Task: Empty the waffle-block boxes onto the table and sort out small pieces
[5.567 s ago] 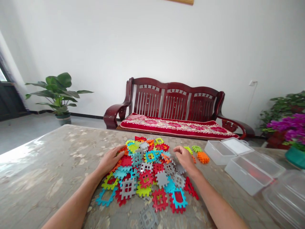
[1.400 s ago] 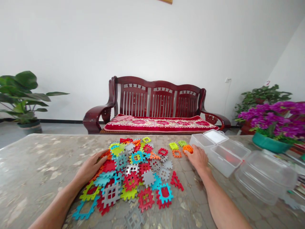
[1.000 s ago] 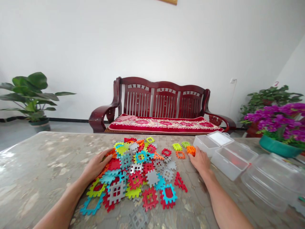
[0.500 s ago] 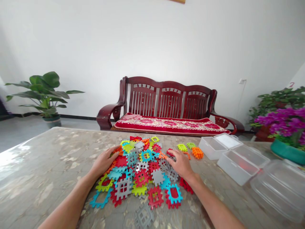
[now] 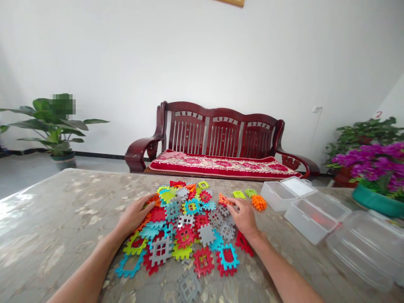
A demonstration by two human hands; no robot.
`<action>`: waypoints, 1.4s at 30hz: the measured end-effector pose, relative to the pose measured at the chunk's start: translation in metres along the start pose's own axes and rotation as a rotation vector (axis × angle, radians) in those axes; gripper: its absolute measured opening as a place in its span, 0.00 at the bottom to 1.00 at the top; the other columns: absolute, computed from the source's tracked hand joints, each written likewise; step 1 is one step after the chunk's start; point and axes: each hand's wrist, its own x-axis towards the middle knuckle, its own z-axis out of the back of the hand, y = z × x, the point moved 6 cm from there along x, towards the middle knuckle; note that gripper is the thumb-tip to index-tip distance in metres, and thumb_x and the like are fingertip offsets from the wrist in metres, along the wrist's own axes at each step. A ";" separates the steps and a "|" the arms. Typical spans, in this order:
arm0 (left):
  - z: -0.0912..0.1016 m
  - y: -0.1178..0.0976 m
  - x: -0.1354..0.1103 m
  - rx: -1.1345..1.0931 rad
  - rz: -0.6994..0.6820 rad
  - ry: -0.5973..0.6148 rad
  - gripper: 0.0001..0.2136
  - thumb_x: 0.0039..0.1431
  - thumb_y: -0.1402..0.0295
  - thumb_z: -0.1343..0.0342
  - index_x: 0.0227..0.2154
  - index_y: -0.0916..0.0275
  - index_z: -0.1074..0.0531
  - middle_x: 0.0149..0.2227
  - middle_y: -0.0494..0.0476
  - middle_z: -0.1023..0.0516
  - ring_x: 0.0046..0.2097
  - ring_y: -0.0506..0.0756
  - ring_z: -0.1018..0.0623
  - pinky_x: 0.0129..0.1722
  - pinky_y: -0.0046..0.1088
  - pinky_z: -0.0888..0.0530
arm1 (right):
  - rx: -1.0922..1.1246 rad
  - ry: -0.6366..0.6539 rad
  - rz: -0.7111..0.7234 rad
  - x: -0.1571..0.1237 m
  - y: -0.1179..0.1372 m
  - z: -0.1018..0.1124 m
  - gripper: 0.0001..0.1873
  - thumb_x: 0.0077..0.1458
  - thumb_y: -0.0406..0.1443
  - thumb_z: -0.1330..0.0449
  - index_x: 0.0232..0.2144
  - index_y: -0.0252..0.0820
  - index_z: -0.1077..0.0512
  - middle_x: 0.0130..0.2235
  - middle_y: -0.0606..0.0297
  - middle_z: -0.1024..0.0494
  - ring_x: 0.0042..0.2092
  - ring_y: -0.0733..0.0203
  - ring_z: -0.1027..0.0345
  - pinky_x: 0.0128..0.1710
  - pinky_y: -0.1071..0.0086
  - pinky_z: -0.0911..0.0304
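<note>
A heap of interlocking plastic tiles (image 5: 185,235) in red, blue, grey, lime and orange lies in front of me, many with notched edges and window-like cut-outs. My left hand (image 5: 136,213) rests along the heap's left side, fingers loosely stretched over orange tiles (image 5: 147,219). At the right side, my right hand (image 5: 243,216) pinches an orange tile (image 5: 224,199) between thumb and fingertips, above some grey tiles (image 5: 216,218). A blue frame tile (image 5: 228,256) lies nearer to me, and a red tile (image 5: 243,243) is beside my right wrist.
Behind my right hand sit a stack of orange pieces (image 5: 259,202) and two lime tiles (image 5: 239,194). Clear plastic boxes (image 5: 311,223) and a transparent lid (image 5: 362,252) stand at the right, near a purple flower pot (image 5: 377,200). A wooden bench (image 5: 221,130) is beyond the table (image 5: 69,227).
My right hand has closed on the orange tile and lifted it slightly at the heap's right edge. My left hand stays nearly where it was. The view has shifted a little to the right.
</note>
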 end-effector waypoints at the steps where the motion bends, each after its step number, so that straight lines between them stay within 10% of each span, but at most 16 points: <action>1: 0.000 0.000 0.000 0.003 0.001 0.000 0.29 0.59 0.48 0.54 0.57 0.60 0.29 0.57 0.60 0.24 0.58 0.63 0.26 0.61 0.43 0.34 | 0.018 -0.033 -0.050 0.001 -0.009 0.005 0.14 0.58 0.39 0.45 0.40 0.43 0.21 0.42 0.57 0.17 0.45 0.53 0.25 0.50 0.59 0.32; 20: -0.001 0.000 -0.001 0.000 -0.007 -0.020 0.27 0.60 0.49 0.53 0.56 0.58 0.28 0.56 0.59 0.23 0.57 0.63 0.25 0.60 0.42 0.33 | 0.086 0.111 -0.037 -0.004 0.004 -0.004 0.15 0.60 0.42 0.46 0.40 0.46 0.21 0.44 0.60 0.18 0.48 0.53 0.26 0.53 0.58 0.34; 33: 0.001 -0.006 -0.002 -0.008 -0.003 -0.018 0.28 0.59 0.50 0.53 0.56 0.60 0.28 0.57 0.59 0.23 0.57 0.63 0.25 0.60 0.41 0.32 | -0.088 0.571 0.298 -0.027 0.079 -0.021 0.36 0.39 0.47 0.26 0.52 0.52 0.26 0.50 0.62 0.23 0.51 0.49 0.34 0.55 0.55 0.41; 42: 0.001 -0.007 -0.002 0.005 0.000 -0.013 0.28 0.59 0.50 0.54 0.56 0.61 0.28 0.57 0.60 0.23 0.58 0.62 0.26 0.61 0.40 0.33 | -0.117 0.593 0.289 -0.033 0.078 -0.025 0.24 0.45 0.42 0.29 0.46 0.47 0.24 0.45 0.63 0.22 0.47 0.53 0.31 0.49 0.60 0.37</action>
